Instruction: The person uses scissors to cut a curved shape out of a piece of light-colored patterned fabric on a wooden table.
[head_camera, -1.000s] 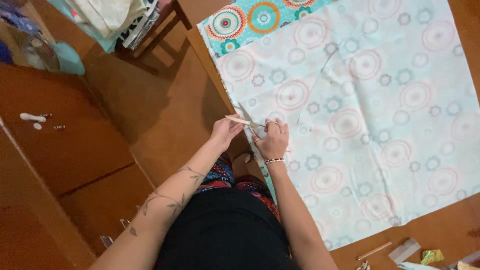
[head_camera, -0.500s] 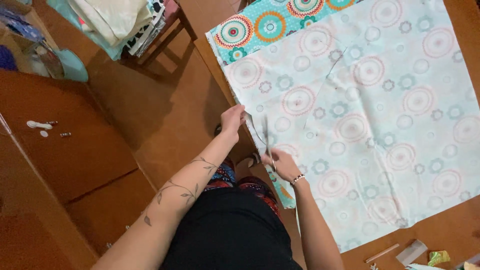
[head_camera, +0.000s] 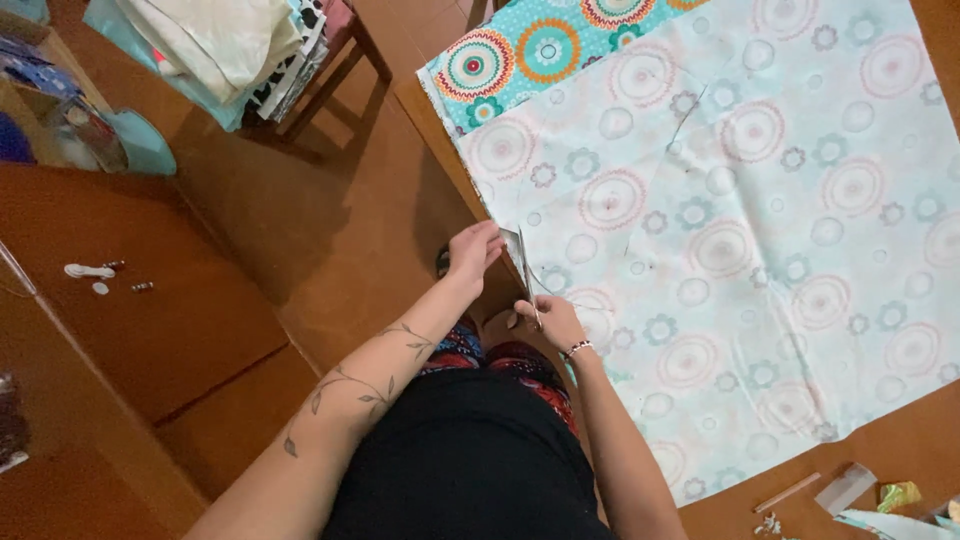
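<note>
Head view shows the left hand (head_camera: 470, 252) pinching the near edge of the patterned fabric (head_camera: 740, 230) spread on the table (head_camera: 905, 450) while the right hand (head_camera: 548, 318) grips scissors (head_camera: 527, 270), so the cut looks barely begun, most cloth still whole.

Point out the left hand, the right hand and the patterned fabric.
left hand (head_camera: 473, 252), head view, back of the hand.
right hand (head_camera: 551, 320), head view, knuckles.
patterned fabric (head_camera: 760, 230), head view, pale middle area.
</note>
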